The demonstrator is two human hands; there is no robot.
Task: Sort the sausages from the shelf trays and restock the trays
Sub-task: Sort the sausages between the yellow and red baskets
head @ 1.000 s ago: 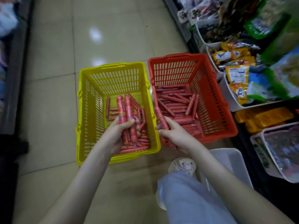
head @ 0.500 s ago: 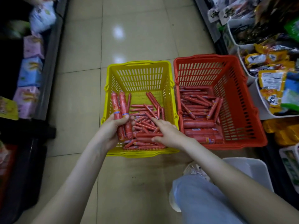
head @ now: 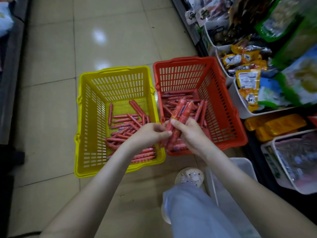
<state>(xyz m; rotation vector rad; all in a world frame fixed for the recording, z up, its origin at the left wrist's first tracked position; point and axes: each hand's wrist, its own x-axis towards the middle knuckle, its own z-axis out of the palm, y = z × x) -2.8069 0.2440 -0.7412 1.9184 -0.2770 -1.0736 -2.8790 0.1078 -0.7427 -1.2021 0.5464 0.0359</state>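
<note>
Gripping two thick red sausages [head: 182, 111] in curled fingers, the right hand [head: 191, 133] held them tilted upward over the near-left corner of the red basket [head: 223, 121], while the left hand [head: 148, 134] pinched their lower part between thumb and fingertips, close against the right. Both baskets stood side by side on the tiled floor [head: 51, 100]. The yellow basket [head: 92, 127] on the left held a loose pile of thin sausages [head: 127, 121], and the red one held more sausages [head: 173, 97] along its bottom. White shelf trays [head: 237, 102] of packaged snacks sat just right of the red basket, and a clear plastic tub [head: 243, 167] lay beside the person's shoe [head: 190, 175].
</note>
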